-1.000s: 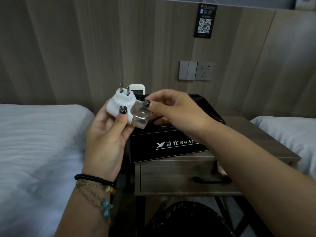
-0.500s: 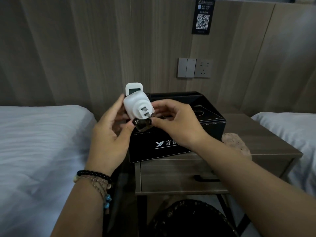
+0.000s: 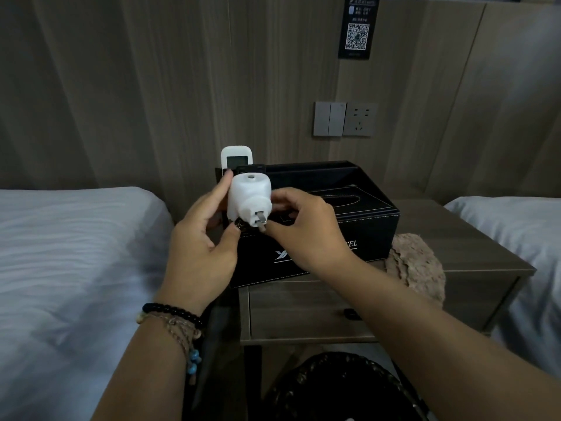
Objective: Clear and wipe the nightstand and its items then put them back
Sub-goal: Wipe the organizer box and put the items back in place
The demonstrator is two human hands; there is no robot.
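White plug [image 3: 249,197] held mid-air between both hands, prongs toward camera, in front of the black box [image 3: 349,220] on the surface [image 3: 473,250]. Left hand [image 3: 198,238] grips its left side, thumb under the prongs; right hand [image 3: 306,226] pinches the right side. Cloth [image 3: 416,265] lies just right of box.

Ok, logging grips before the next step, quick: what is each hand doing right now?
Left hand: grips the white plug-in device from its left side.
Right hand: fingers curled on the same device, by its metal prongs.
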